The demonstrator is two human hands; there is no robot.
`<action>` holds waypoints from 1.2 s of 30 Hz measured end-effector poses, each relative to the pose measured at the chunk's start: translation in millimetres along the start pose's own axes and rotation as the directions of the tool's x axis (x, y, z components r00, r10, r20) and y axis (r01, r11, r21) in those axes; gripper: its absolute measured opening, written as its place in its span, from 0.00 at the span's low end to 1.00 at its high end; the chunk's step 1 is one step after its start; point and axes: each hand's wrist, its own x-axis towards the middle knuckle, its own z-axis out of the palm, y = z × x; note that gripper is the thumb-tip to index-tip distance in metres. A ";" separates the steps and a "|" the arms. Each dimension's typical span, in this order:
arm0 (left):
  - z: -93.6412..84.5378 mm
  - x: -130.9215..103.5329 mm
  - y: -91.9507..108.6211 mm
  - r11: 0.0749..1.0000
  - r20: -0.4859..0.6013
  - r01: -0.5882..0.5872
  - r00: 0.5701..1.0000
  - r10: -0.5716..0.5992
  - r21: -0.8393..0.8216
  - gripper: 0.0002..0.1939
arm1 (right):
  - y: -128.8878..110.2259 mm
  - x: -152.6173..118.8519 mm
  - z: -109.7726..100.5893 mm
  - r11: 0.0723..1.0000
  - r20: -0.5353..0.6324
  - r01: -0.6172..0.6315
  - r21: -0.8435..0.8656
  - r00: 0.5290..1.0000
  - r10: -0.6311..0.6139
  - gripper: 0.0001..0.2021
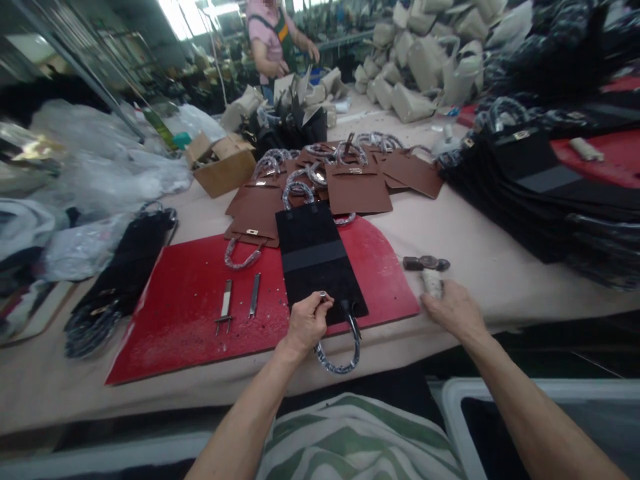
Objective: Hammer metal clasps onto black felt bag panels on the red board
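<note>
A black bag panel (315,243) lies on the red board (190,280), a plastic-wrapped handle at each end. My left hand (306,325) is closed around a small metal punch (323,295), held upright over the panel's near end beside the near handle (345,363). Off the board's right edge, my right hand (453,310) grips the wrapped handle of a hammer (426,264), whose head rests on or just above the table. On the board's left part lie a two-pronged tool (226,307) and a narrow metal bar (255,295).
Brown bag panels (357,190) with wrapped handles are heaped behind the board. A tall stack of black panels (520,193) stands at the right. A cardboard box (225,167) and plastic bags (110,153) sit at the left. Across the table, another person (275,40) stands near cream-coloured bags (425,60).
</note>
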 end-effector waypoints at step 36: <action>2.3 -2.4 -8.0 0.998 0.000 -0.041 0.999 0.041 0.045 0.07 | -95.0 -89.9 -27.7 0.785 0.473 0.612 -0.092 0.721 -0.507 0.11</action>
